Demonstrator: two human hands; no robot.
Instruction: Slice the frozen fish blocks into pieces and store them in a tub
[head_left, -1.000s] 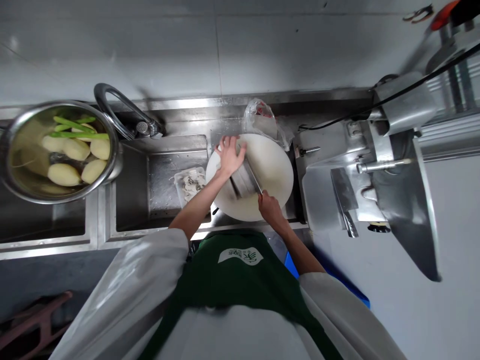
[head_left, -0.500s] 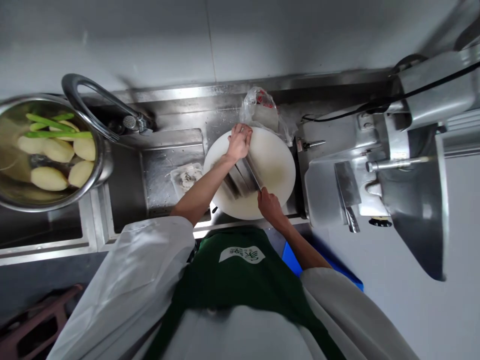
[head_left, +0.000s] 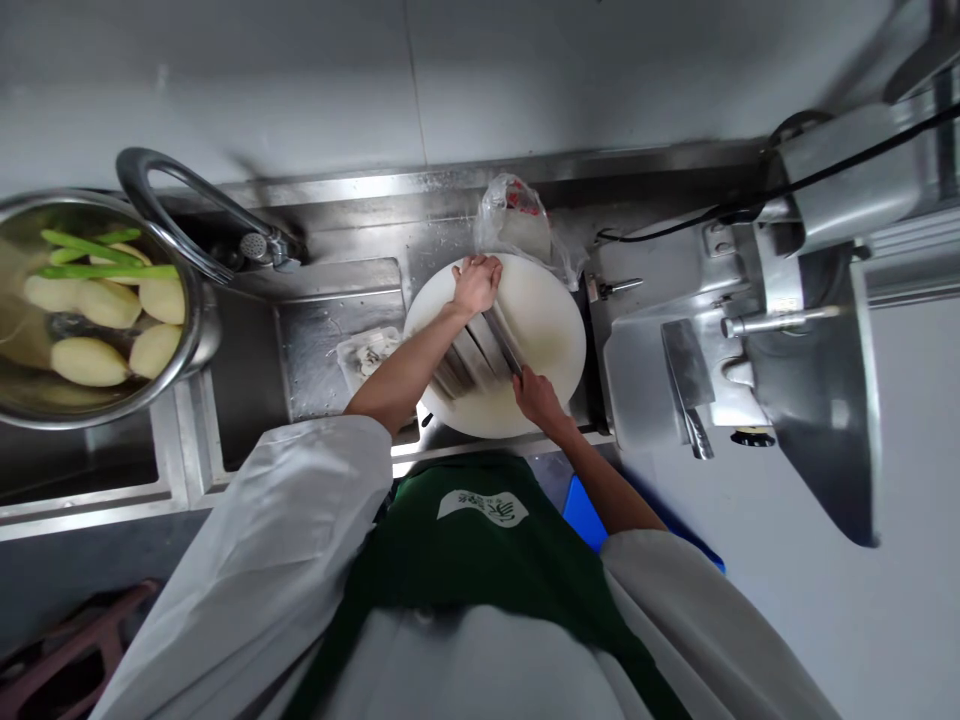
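Observation:
A round white cutting board (head_left: 551,320) lies on the steel counter in front of me. Long pale strips with grey edges (head_left: 474,358) lie side by side on it; what food they are I cannot tell. My left hand (head_left: 477,284) presses on their far end with bent fingers, partly hiding them. In my right hand (head_left: 538,396), closed around the handle, is a kitchen knife (head_left: 504,340). Its blade is slanted along the right side of the strips, its far end close to my left fingers. The blade is slightly blurred.
At left, a large steel pot (head_left: 196,330) contains peeled potatoes and green stalks beside a faucet (head_left: 180,190). A clear plastic bag (head_left: 517,225) lies behind the board, a small tray (head_left: 360,355) left of it. A cleaver (head_left: 688,370) rests on the slicing machine (head_left: 810,400) at right.
The knife and strips look less smeared by motion now. Both hands stay in nearly the same places on the board, and the whole view has shifted slightly.

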